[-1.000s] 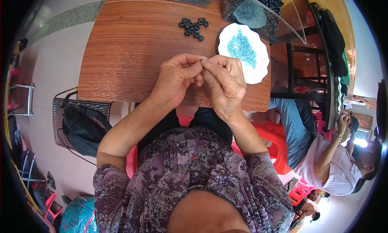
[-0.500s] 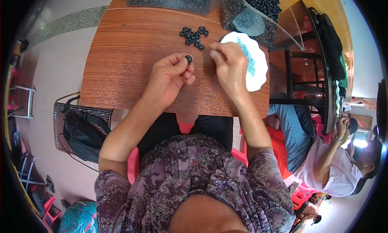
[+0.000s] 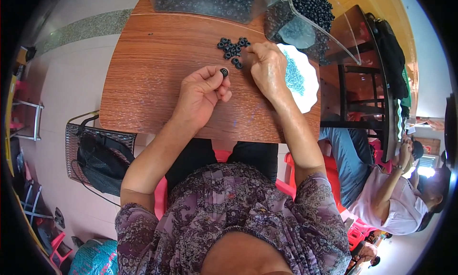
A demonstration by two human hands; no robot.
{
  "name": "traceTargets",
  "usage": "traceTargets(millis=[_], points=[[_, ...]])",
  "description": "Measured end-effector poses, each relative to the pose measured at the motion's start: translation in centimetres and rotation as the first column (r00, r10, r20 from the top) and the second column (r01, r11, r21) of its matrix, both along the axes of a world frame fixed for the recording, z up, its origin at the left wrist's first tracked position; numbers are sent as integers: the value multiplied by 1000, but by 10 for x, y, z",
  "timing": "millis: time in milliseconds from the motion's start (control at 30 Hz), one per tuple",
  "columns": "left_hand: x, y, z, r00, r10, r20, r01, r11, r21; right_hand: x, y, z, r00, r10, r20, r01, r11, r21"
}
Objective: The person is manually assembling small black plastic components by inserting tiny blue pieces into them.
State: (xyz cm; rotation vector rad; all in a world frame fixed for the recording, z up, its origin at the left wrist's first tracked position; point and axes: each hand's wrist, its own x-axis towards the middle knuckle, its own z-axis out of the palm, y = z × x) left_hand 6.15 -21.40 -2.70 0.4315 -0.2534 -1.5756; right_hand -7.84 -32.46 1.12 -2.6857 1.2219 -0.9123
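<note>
My left hand point(image 3: 202, 91) is closed over the table, thumb and forefinger pinching a small black ring-shaped part point(image 3: 224, 73), its hole facing up. My right hand point(image 3: 268, 67) reaches to the right edge of a small heap of black ring-shaped parts point(image 3: 231, 48). Its fingertips are pinched together at the heap; anything between them is too small or hidden to make out. Beside this hand stands a white scalloped plate point(image 3: 310, 90) with tiny light-blue pieces point(image 3: 295, 77), partly covered by the hand.
Clear plastic bins point(image 3: 200, 3) with many black parts line the table's far edge. Another bin point(image 3: 310, 8) at the far right also holds a clear bag point(image 3: 296, 35). A black bag point(image 3: 98, 153) lies in a wire basket at left. A seated person point(image 3: 396, 198) is at right.
My right hand has moved from the plate's left edge up to the black parts, its fingers now pinched. My left hand keeps its part. The whole view has shifted slightly.
</note>
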Motion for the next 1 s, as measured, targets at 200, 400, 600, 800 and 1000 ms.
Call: traceTargets(millis=[200,400,600,800,1000], points=[[-1,1,2,1000,-1,27,1,1000,2,11,-10,-10,990,-36,-138,41,999,35],[0,1,2,1000,5,14,-5,1000,0,19,-10,-8,972,-39,-232,53,997,56],[-1,0,1,1000,1,-3,-1,1000,-12,6,-3,-2,996,74,43,-78,993,89],[-3,4,0,999,-26,26,27,1000,-9,-9,35,17,877,-95,470,-211,804,556],[-16,12,16,990,-88,108,86,996,17,-28,58,23,647,-230,726,-454,649,611]])
